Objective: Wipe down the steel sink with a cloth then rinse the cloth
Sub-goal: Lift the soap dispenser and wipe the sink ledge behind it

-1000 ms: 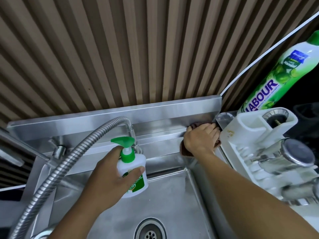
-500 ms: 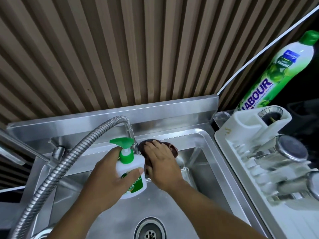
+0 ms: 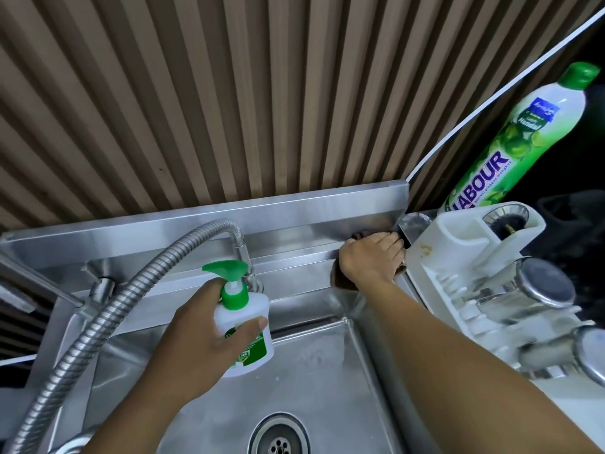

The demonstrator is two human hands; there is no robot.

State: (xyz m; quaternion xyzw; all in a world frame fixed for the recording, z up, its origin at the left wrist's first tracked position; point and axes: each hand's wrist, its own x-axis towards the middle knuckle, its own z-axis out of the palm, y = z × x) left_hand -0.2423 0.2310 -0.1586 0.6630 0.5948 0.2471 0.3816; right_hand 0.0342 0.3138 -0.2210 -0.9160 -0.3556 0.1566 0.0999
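the wiping step is in hand, and it looks to be working the back ledge, not the basin. the right hand (image 3: 371,258) lies palm down, right of centre in the frame, with its fingers stretched fairly flat and pressing the dark brown cloth (image 3: 342,280) onto the rear rim of the steel sink (image 3: 294,257). this is at the far right corner, where the rim meets the upright steel backsplash. only the edges of the cloth show, peeping out under the wrist and past the fingertips. the fingertips come right up against the white dish rack (image 3: 435,290), which sits just beside the sink at the right of the frame.

the left hand (image 3: 196,329), lower centre-left, grips a white soap bottle (image 3: 244,335) with a green pump. it holds the bottle up over the basin, near the base of the ribbed metal hose (image 3: 98,319), apparently so the ledge is free to wipe.

i'd judge the task partly done. the basin walls and floor around the drain (image 3: 278,437) at the bottom of the frame look yet to be wiped, and rinsing has not begun.

the next move calls for dragging the cloth back left along the ledge under firm flat pressure. it must stay clear of the rack edge and pass beneath the lifted bottle. a tall green detergent bottle (image 3: 510,139) stands at the upper right, well away from the stroke.
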